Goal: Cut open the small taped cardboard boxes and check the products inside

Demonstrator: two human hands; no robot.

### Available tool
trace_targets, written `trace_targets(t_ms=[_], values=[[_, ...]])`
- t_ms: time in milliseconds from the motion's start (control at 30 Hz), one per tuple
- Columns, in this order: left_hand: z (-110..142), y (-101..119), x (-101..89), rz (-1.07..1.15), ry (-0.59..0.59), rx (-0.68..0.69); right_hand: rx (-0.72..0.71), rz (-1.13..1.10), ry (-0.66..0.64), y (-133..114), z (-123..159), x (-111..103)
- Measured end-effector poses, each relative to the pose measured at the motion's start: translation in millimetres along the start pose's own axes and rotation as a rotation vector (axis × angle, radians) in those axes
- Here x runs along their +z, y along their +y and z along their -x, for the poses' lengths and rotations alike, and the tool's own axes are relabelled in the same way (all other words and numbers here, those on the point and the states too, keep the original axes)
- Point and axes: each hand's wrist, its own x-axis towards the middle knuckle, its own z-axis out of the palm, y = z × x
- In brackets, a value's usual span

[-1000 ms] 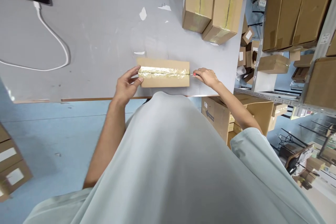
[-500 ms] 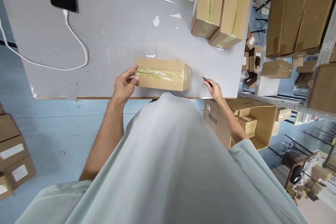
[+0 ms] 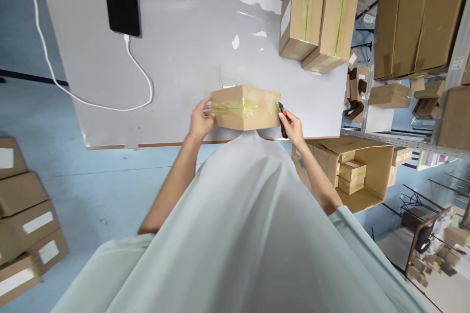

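Carton (image 3: 246,107) between two hands

We noted it at the grey table's (image 3: 191,44) front edge, two taped faces showing. Left hand (image 3: 201,118): thumb and fingers parted, pinching its left end. Right hand (image 3: 293,126): fingers closed round a red-and-black cutter (image 3: 282,129) by the right end; whether they touched cardboard, we couldn't quite tell. Two taped boxes (image 3: 301,17) stood beyond.

We had open room across the middle of the bench (image 3: 191,49), but a phone (image 3: 123,6) and cable (image 3: 141,68) obstructed its left side, two cartons (image 3: 301,17) its far right, a box (image 3: 259,113) part of its front edge.
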Motion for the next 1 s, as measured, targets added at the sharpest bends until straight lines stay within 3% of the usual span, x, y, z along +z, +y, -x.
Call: trace_targets(t_ms=[133,233,400,500,567,833,900,1000], values=[[-2.9,3.3,32.6,-0.031,-0.211,-0.022,0.016,0.243,0.009,-29.6,10.0,-23.7],[1.6,13.9,35.7,-0.108,-0.256,0.047,0.015,0.415,-0.007,-47.0,13.0,-24.2],[22.3,72.8,-1.1,0.020,-0.141,0.269,-0.004,0.612,-0.038,-65.7,22.5,5.9],[31.4,115.1,-25.5,0.013,-0.155,0.301,0.006,0.715,-0.076,-73.5,27.8,23.8],[31.4,130.8,-36.2,-0.010,-0.186,0.305,0.017,0.756,-0.089,-77.5,28.2,29.4],[15.0,123.0,-44.1,-0.012,-0.247,0.273,0.115,0.826,-0.062,-100.7,34.0,31.0],[13.6,122.6,-43.9,-0.009,-0.248,0.269,0.083,0.770,-0.058,-112.2,39.4,38.8],[12.1,123.5,-44.2,-0.014,-0.263,0.280,0.033,0.651,-0.150,-131.3,43.2,58.7]])
